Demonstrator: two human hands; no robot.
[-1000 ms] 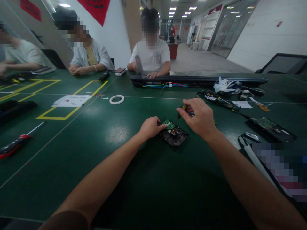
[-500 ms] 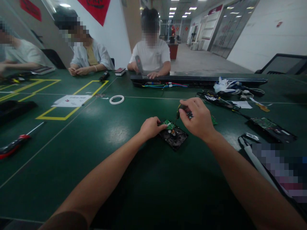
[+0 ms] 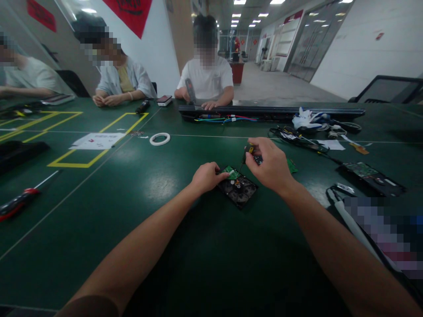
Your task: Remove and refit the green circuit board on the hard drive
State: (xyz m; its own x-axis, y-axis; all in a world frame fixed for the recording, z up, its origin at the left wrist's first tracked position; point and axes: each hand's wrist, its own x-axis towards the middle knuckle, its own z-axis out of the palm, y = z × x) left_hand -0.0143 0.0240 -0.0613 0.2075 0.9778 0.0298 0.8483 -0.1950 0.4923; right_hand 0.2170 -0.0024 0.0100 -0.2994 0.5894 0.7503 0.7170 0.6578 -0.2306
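A black hard drive (image 3: pixel 238 193) with a green circuit board (image 3: pixel 231 171) at its far end lies on the green table. My left hand (image 3: pixel 207 177) grips the drive's far left corner, its thumb over the board. A small screwdriver (image 3: pixel 245 155) with a dark and yellow handle is pinched in my right hand (image 3: pixel 269 163), its shaft slanting down to the drive near the board's edge. Behind my right hand another green board (image 3: pixel 291 166) is partly hidden.
Cables (image 3: pixel 291 135) and white-blue gloves (image 3: pixel 307 119) lie beyond at right, near a second drive (image 3: pixel 372 178). A long black panel (image 3: pixel 271 111) spans the far side, with a person behind it. A red-black screwdriver (image 3: pixel 23 198) and tape roll (image 3: pixel 160 139) are left.
The screwdriver tip and my right hand have shifted slightly left and down with the view. My left hand keeps its hold on the drive.
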